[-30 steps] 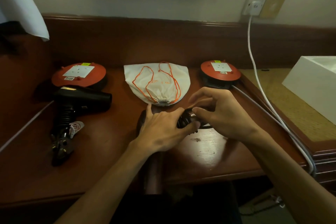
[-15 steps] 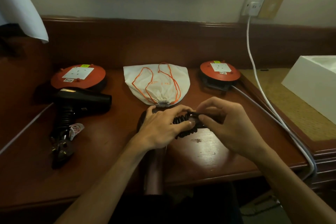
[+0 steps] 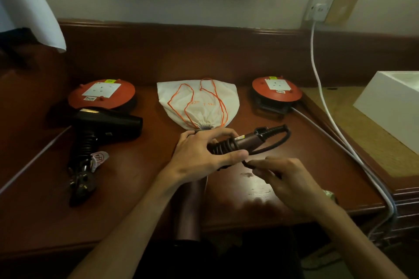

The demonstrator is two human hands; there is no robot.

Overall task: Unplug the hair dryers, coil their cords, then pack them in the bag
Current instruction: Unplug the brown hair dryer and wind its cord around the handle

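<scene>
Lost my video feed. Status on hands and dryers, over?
Left hand grips brown dryer handle over wound cord. Right hand pinches loose cord end. Black dryer coiled, on desk. Bag cinched shut, nothing packed.

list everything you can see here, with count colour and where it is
hair dryer: 1, black, left on desk, cord wound on handle
hair dryer: 1, brown, centre, barrel toward viewer
cord: 1, black, partly wound on brown dryer's handle
drawstring bag: 1, white with orange string, back centre
socket reels: 2, red-orange, back left and back right
wall cable: 1, white, right
left hand: grip on wound handle
right hand: pinching cord
</scene>
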